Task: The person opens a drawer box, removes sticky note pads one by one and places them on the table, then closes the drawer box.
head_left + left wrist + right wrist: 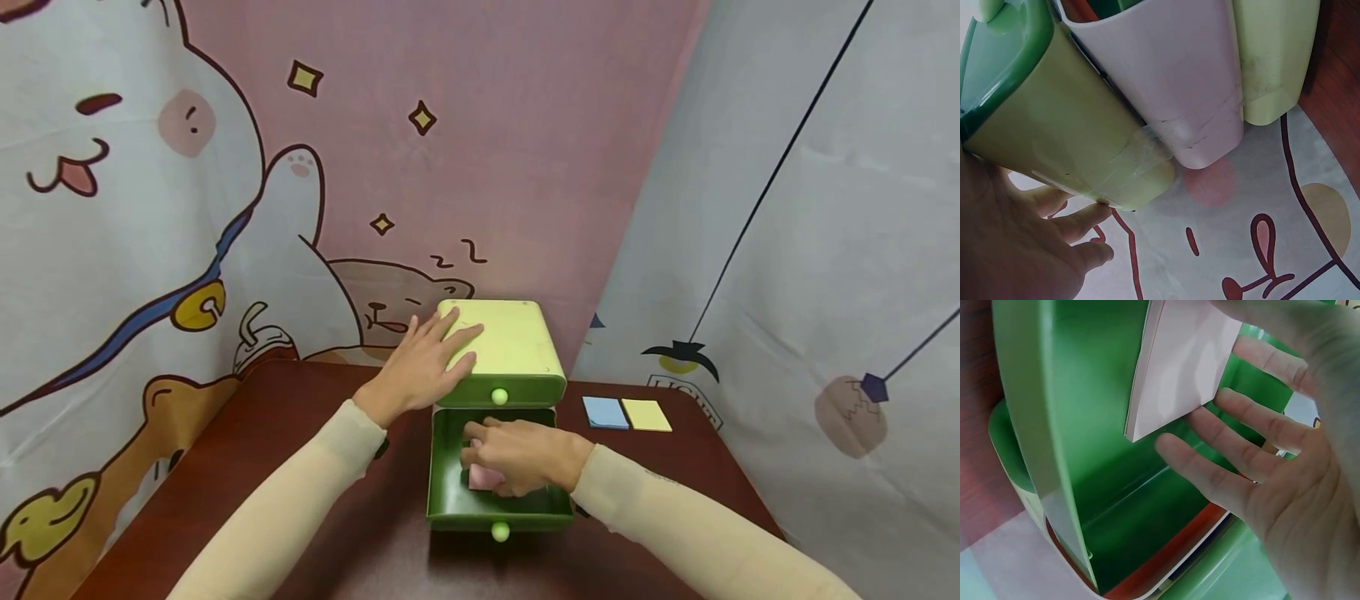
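Note:
My left hand (423, 362) rests with spread fingers on the yellow-green top of a small drawer cabinet (510, 337). In the left wrist view its fingertips touch the cabinet's outer shell (1066, 137). Below the closed upper drawer, a green lower drawer (450, 500) is pulled out. My right hand (521, 457) reaches down into it and holds a pink sticky note pad (485, 477) between thumb and fingers. The right wrist view shows the pad (1179, 369) over the green drawer floor, fingertips at its edge and the thumb partly out of frame.
A blue sticky note pad (606, 412) and a yellow one (647, 415) lie side by side on the dark red-brown table (337, 517), right of the cabinet. Round knobs (500, 531) stick out from the drawer fronts. A cartoon-printed cloth (525, 167) hangs behind.

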A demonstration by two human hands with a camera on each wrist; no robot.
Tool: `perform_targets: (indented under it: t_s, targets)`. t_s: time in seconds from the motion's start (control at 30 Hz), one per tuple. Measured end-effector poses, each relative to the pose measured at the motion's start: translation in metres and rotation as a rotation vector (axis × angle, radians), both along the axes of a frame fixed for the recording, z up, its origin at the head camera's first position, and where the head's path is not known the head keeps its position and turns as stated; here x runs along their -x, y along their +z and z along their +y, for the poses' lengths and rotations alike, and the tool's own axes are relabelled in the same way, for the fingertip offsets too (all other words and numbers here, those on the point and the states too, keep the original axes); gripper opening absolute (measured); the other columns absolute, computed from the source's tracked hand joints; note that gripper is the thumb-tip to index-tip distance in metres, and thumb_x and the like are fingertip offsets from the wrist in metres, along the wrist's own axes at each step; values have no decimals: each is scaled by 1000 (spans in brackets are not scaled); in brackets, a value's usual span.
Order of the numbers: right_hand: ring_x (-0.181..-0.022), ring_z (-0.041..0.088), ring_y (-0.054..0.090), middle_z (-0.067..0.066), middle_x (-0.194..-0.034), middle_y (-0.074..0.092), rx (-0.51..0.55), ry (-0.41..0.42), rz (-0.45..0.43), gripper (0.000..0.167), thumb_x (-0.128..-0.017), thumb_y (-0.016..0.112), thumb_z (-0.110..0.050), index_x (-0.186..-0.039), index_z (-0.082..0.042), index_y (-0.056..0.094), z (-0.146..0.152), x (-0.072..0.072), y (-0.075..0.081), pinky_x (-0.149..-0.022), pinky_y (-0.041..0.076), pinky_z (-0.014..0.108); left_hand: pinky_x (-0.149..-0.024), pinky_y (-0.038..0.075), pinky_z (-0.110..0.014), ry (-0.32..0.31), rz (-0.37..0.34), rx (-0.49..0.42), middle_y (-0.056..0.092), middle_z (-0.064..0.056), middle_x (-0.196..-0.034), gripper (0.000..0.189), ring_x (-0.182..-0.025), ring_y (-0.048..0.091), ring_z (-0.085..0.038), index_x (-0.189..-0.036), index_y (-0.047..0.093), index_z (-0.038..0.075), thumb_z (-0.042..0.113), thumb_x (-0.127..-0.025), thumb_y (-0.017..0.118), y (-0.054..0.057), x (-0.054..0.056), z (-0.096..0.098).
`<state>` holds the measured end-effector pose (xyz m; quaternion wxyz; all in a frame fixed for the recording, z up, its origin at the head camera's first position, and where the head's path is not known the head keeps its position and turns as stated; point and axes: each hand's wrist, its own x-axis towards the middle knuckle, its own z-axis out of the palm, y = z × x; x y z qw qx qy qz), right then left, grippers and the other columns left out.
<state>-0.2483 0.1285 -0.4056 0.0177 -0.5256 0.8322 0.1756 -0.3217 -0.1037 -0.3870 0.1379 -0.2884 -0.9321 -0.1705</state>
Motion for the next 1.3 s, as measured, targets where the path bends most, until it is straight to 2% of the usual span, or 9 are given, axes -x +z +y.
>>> perform_targets:
  t_s: [0.23, 0.53, 0.7, 0.9, 1.1, 1.3]
  targets:
    - [-111, 18, 67, 0, -144, 65, -6, -13, -23, 48, -97, 98, -38, -138, -31, 74, -2, 1, -2, -83, 61, 22, -145, 11, -78, 3, -5, -5, 26, -15, -195, 66, -181, 26, -49, -182, 44, 37, 64, -122, 34, -1, 0, 1]
    - [-123, 19, 65, 4, -156, 60, 3, -19, -41, 61, -95, 99, -41, -149, -32, 72, -1, 1, -3, -89, 64, 25, -145, 11, -78, -1, -12, -8, 26, -15, -195, 66, -181, 26, -50, -182, 42, 38, 64, -123, 31, -2, 1, 0]
    - [-124, 19, 64, 4, -156, 61, 26, 7, -19, 57, -95, 98, -42, -147, -32, 77, 1, 0, -3, -93, 64, 26, -144, 12, -80, -1, -3, -8, 26, -16, -195, 65, -180, 27, -50, -182, 44, 38, 63, -123, 32, -2, 1, 1]
    - [-122, 18, 61, 3, -150, 64, 87, 39, -26, 44, -97, 96, -35, -139, -28, 83, 6, -2, 1, -95, 61, 25, -144, 12, -80, -4, 6, -9, 26, -16, -195, 65, -180, 27, -51, -182, 44, 36, 62, -123, 33, 0, 1, 1]
    - [-124, 20, 61, 6, -154, 62, 144, 91, 40, 42, -96, 96, -34, -133, -27, 78, 11, -7, 5, -94, 62, 25, -144, 11, -80, -6, -3, -16, 25, -16, -196, 65, -180, 26, -51, -182, 44, 37, 62, -123, 32, 1, 1, 1]
    - [-132, 23, 61, 8, -160, 58, 204, 120, 56, 47, -96, 96, -32, -137, -27, 75, 15, -15, 9, -101, 65, 29, -145, 10, -79, -6, -7, -24, 25, -16, -195, 65, -180, 26, -51, -182, 44, 37, 63, -123, 32, -1, 1, 0]
